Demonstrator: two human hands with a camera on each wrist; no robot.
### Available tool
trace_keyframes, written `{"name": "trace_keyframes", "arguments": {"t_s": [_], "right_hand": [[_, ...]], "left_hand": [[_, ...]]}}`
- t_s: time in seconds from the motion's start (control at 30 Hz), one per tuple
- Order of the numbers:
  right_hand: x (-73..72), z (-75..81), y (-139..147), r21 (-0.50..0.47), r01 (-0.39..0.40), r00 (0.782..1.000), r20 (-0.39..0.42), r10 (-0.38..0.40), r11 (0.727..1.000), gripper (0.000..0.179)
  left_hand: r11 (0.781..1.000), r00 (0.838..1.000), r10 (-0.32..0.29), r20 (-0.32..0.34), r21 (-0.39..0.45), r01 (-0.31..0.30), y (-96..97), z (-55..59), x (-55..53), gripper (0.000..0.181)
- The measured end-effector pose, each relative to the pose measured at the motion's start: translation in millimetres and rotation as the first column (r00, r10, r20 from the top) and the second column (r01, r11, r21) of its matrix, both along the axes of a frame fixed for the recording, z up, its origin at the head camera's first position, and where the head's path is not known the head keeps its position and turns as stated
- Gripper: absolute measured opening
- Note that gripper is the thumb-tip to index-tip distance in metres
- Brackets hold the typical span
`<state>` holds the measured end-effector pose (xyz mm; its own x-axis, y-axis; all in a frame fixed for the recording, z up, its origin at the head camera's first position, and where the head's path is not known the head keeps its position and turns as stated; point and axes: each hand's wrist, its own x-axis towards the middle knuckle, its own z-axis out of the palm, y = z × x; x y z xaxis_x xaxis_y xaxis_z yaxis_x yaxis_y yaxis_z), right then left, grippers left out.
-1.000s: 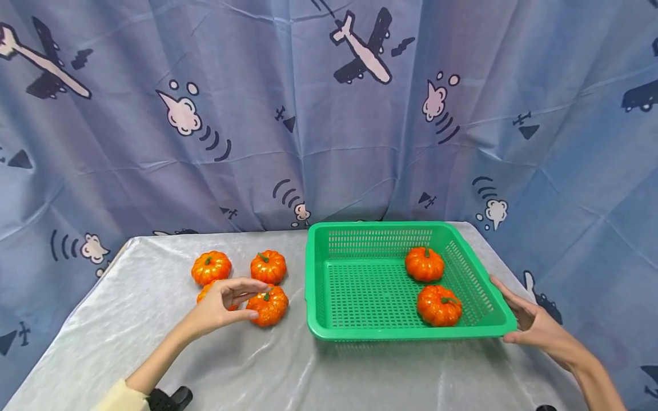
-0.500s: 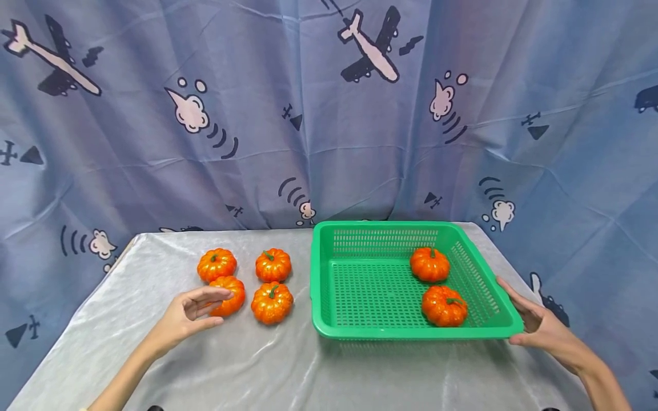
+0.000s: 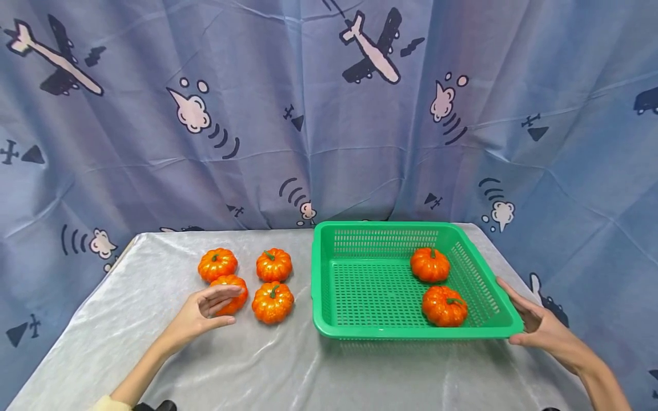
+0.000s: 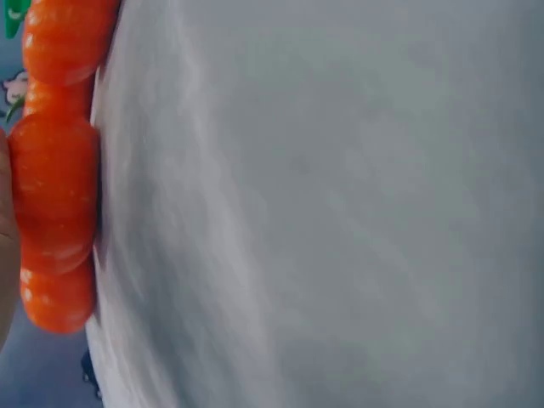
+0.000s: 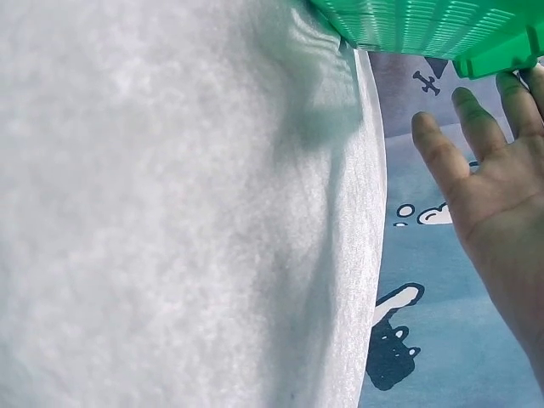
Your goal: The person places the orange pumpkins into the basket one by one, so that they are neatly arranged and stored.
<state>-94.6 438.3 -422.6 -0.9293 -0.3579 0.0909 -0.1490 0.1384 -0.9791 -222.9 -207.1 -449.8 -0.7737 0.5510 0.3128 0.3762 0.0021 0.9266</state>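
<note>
One orange pumpkin (image 3: 237, 302) sits at the fingertips of the left hand (image 3: 199, 315), partly covered by them in the head view; whether they touch it cannot be told. That hand's fingers are stretched out close to one another, the thumb held well apart from them, and nothing is pinched between.

Just beyond this pumpkin, farther from the left hand, lies a second pumpkin (image 3: 217, 264). To the right of the left hand, near its thumb tip, stands a third pumpkin (image 3: 273, 305), and behind that one a fourth pumpkin (image 3: 274, 264). All four rest on the pale grey cloth (image 3: 277, 371).

The right hand (image 3: 544, 331) is at the near right corner of a green basket (image 3: 411, 332), its fingers along the outer side and its thumb at the corner. In the right wrist view these fingers are straight and spread, some of their tips at the basket's edge. The basket lies to the right hand's left, with two more pumpkins (image 3: 445, 308) inside, on the side nearest that hand, one behind the other.

A yellow sleeve (image 3: 113, 404) shows at the left forearm. Beyond both hands hangs a blue curtain (image 3: 354, 125) printed with airplanes.
</note>
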Motion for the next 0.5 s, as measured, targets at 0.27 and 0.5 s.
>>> {"name": "trace_keyframes", "arguments": {"t_s": [0.27, 0.5], "right_hand": [[0.9, -0.2, 0, 0.06, 0.04, 0.999, -0.005, -0.04, 0.997, 0.092], [0.2, -0.6, 0, 0.044, 0.038, 0.999, 0.002, -0.038, 0.998, 0.093]], "left_hand": [[1.0, 1.0, 0.006, -0.018, -0.019, -0.007, 10.9, 3.5, -2.5, 0.052], [0.984, 0.978, 0.162, -0.131, 0.091, -0.151, -12.6, 10.2, -3.1, 0.049]]}}
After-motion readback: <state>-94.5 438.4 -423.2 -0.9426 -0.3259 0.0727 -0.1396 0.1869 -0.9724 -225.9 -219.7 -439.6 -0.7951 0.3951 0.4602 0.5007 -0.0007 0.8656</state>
